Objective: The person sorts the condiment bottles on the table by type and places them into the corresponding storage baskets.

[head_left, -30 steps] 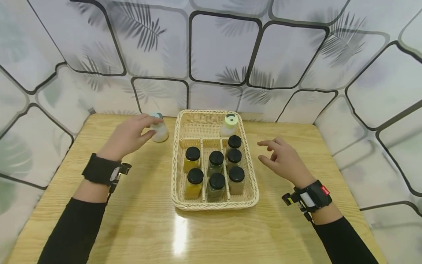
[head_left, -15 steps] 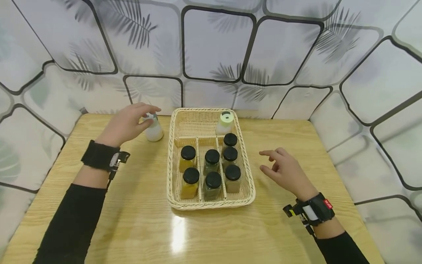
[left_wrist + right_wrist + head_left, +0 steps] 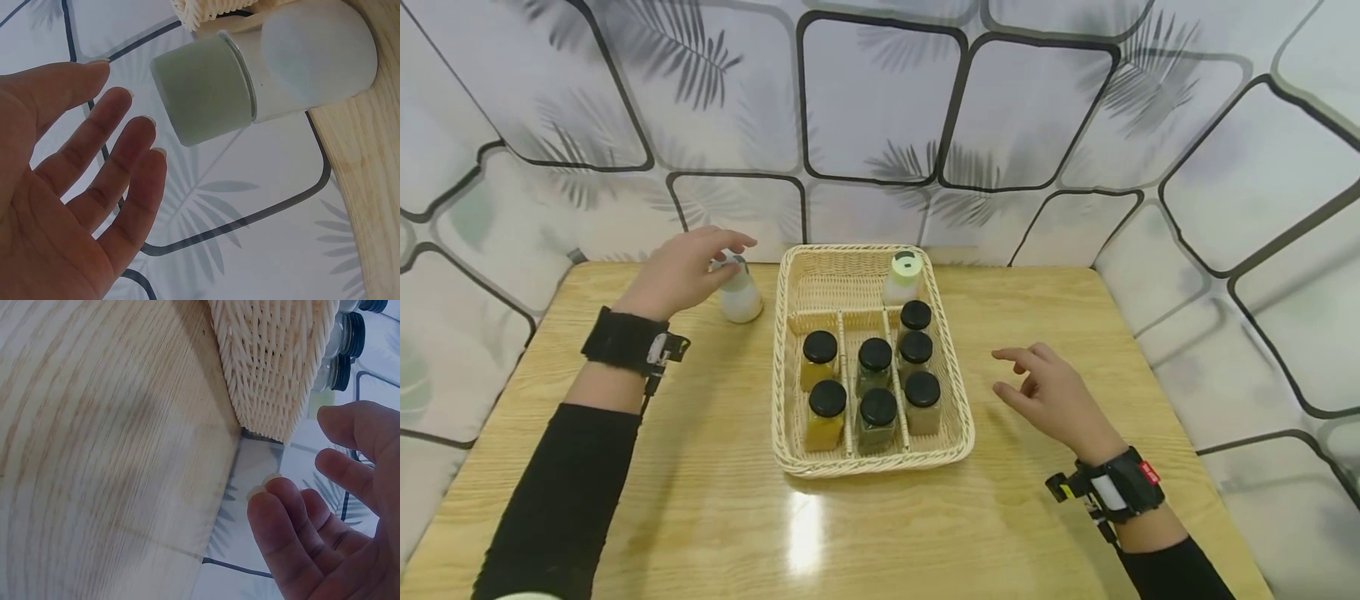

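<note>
In the head view my left hand (image 3: 681,271) hovers by the cap of a glass seasoning shaker (image 3: 742,302) left of the basket. The left wrist view shows its pale green cap (image 3: 203,87) and white contents, with a gap between cap and relaxed fingers. A wicker basket (image 3: 781,392) stands mid-table. Its back compartment holds another shaker (image 3: 901,282) with a yellow-green cap. Several black-lidded spice jars (image 3: 826,417) fill the three front compartments, some yellow, some greenish or tan. My right hand (image 3: 1048,400), loosely bent and holding nothing, is in the air right of the basket.
A light wooden table (image 3: 880,533) lies below, meeting a patterned backdrop (image 3: 880,100) behind and at both sides. A thin divider (image 3: 847,375) separates the left and middle front compartments. Each wrist wears a black strap with a small camera (image 3: 676,347).
My left hand has risen off the shaker's upper part toward above its cap. The right hand has drawn slightly away from the basket. The head view has shifted a little; basket and jars stay put.
</note>
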### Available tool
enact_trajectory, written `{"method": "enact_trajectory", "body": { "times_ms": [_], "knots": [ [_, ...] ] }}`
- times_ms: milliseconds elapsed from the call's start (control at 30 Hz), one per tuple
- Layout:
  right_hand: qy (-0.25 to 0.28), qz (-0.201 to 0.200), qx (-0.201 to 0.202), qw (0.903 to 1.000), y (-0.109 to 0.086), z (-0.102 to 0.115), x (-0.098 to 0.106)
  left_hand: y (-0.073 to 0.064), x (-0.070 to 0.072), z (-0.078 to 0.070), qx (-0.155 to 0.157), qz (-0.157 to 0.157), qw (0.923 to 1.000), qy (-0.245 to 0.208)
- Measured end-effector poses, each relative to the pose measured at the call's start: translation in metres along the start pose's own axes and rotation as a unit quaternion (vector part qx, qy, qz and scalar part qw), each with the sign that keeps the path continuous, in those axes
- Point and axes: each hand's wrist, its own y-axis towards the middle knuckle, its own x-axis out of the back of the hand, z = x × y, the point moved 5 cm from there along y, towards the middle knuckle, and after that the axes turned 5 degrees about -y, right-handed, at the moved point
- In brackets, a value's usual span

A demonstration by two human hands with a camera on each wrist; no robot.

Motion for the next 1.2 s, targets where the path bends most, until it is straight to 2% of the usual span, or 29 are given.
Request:
{"method": "enact_trajectory", "body": {
  "times_ms": [233,467,600,867,1033,1200],
  "knots": [
    [-0.002,0.004,-0.007,1.0,-0.005,-0.001,0.002,0.004,0.0,0.008,0.029,0.018,0.9994,-0.007],
    [0.004,-0.004,-0.016,0.9999,-0.013,-0.004,0.002,0.009,-0.004,0.01,0.035,0.037,0.9986,-0.013],
    [0.009,0.003,-0.016,0.9998,-0.017,-0.005,-0.001,0.009,-0.006,0.014,0.044,0.035,0.9983,-0.015],
    [0.012,0.002,-0.024,0.9996,-0.026,-0.011,0.0,0.013,-0.01,0.019,0.035,0.029,0.9988,-0.017],
    [0.014,-0.002,-0.024,0.9996,-0.027,-0.013,0.002,0.012,-0.014,0.024,0.04,0.03,0.9984,-0.026],
    [0.015,-0.001,-0.034,0.9993,-0.031,-0.016,0.004,0.014,-0.022,0.022,0.037,0.036,0.9983,-0.027]
  ]
}}
